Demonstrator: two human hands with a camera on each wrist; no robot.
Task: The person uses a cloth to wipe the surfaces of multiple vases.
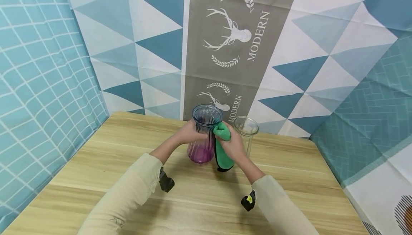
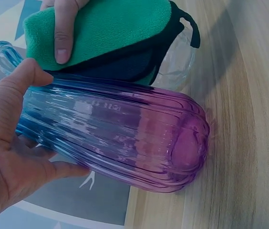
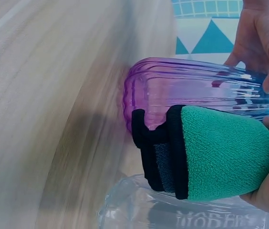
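Note:
A ribbed glass vase (image 1: 201,149), blue at the rim and purple at the base, stands slightly tilted near the back of the table. My left hand (image 1: 192,133) grips its upper part from the left, thumb and fingers around the glass in the left wrist view. Against the vase's right side lies a folded green cloth (image 3: 230,152) with black edging and a small loop. My right hand (image 1: 234,143) holds this cloth, its thumb pressing on the green pile (image 2: 106,33). Whether the base touches the wood is hard to tell.
A clear glass vase (image 1: 246,126) stands just behind and right of my right hand. The wooden table (image 1: 193,206) reaches back to a patterned cloth wall (image 1: 161,56). Blue grid cloth (image 1: 38,84) hangs at the left.

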